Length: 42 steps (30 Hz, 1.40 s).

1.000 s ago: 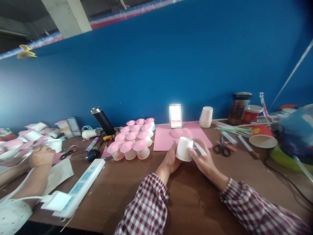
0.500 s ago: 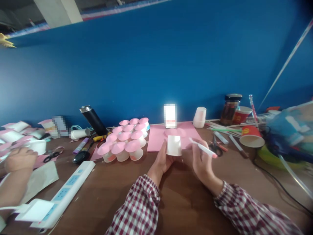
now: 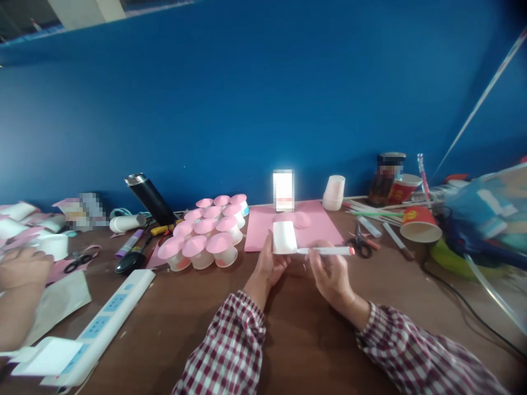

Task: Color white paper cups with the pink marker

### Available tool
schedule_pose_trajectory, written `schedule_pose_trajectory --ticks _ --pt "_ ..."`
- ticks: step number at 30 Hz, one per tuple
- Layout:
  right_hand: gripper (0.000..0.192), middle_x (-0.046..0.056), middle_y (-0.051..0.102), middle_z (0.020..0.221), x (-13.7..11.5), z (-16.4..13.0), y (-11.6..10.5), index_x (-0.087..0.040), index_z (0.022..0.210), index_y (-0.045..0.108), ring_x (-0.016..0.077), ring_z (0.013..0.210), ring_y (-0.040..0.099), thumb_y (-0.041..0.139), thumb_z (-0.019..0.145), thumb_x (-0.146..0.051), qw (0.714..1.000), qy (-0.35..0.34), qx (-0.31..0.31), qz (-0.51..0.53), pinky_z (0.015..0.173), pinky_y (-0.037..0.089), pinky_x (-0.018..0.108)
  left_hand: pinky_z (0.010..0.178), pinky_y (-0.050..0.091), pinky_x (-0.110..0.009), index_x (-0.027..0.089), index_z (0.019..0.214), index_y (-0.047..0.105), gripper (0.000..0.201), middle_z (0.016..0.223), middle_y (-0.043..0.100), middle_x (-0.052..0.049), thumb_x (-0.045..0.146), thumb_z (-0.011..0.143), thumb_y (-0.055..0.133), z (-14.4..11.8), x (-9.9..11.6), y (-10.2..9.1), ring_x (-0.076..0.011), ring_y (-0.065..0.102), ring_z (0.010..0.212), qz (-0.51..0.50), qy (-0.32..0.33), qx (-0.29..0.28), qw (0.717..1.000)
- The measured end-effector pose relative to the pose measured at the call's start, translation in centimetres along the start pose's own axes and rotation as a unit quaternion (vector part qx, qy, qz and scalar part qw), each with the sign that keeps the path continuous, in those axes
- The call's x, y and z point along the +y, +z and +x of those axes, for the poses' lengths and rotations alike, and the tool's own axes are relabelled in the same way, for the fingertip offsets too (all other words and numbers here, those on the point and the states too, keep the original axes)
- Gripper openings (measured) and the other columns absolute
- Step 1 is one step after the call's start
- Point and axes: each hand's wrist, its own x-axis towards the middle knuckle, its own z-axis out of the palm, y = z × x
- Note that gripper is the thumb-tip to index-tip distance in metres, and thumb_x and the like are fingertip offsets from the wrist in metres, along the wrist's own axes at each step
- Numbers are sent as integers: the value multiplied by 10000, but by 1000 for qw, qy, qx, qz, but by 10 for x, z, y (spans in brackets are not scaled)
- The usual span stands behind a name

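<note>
**Marker tip at the side of a small white cup**

The left hand (image 3: 267, 266) holds a small white paper cup (image 3: 284, 237) just above the brown table (image 3: 296, 329). Its fingers are closed around the back and the bottom of the cup, with the thumb up along the left side, so the cup wall that faces the person stays free. I think the cup is held so, a little tilted, to give a flat and steady place for drawing.

The right hand (image 3: 329, 274) pinches a white marker (image 3: 327, 250) between the thumb and the first fingers, which are narrow around the barrel. The marker lies almost level; its tip is at the lower right edge of the cup, touching or nearly touching, and its orange end points away to the right of the fingers.

Just behind the fingertips of both hands lies a pink paper sheet (image 3: 317, 230) with cut pink circles (image 3: 296, 219) on it. To the left of the left hand stands a group of finished cups with pink tops (image 3: 206, 238), packed close together. To the right of the right hand are black scissors (image 3: 362, 244) and, farther, a red paper cup (image 3: 420, 225) on its side. An upturned white cup (image 3: 334, 193) stands by the blue wall.

At the far left, another person's hand (image 3: 22, 266) rests near a white power strip (image 3: 99, 318).
</note>
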Motion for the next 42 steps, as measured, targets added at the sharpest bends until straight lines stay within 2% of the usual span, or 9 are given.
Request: schedule_pose_trajectory --ticks 5,12,19,29,36,42 --pt "202 -9 572 606 -1 -1 0 -180 853 584 116 454 520 466 936 -321 1000 10 -16 9 448 435 226 721 537 -301 113 1041 640 492 880 711 -110 559 866 526 -1 0 1 -201 678 791 8 4 -7 1000" --pt "200 5 600 620 2 0 1 -178 864 599 124 468 536 472 930 -318 1000 10 -19 1 463 455 233 705 529 -287 111 990 644 482 849 709 -106 561 865 523 -1 0 0 -195 675 766 26 -1 -11 1000" --pt "210 9 617 619 3 1 1 -187 878 613 141 504 577 462 934 -322 1000 5 -14 -15 504 493 242 572 486 -248 101 977 655 496 828 708 -107 551 899 463 -2 0 0 -179 661 704 38 -10 -10 999" --pt "203 22 652 661 3 2 0 -184 868 600 137 492 587 463 933 -319 1000 -8 7 -23 495 490 238 570 483 -245 95 959 668 501 840 714 -111 554 889 482 -4 -2 0 -180 661 706 52 -12 -23 998" --pt "204 27 655 673 3 3 0 -193 816 591 136 514 591 461 932 -299 1000 -13 8 -25 526 493 241 601 505 -261 108 984 654 517 774 698 -93 581 881 473 -4 -1 1 -175 651 663 50 -10 -39 998" --pt "201 20 635 669 4 3 0 -188 787 569 129 529 583 469 932 -284 999 -22 8 -31 539 482 230 557 497 -238 117 1013 648 483 773 704 -75 559 873 513 -5 -1 3 -156 647 630 41 -11 -47 998"
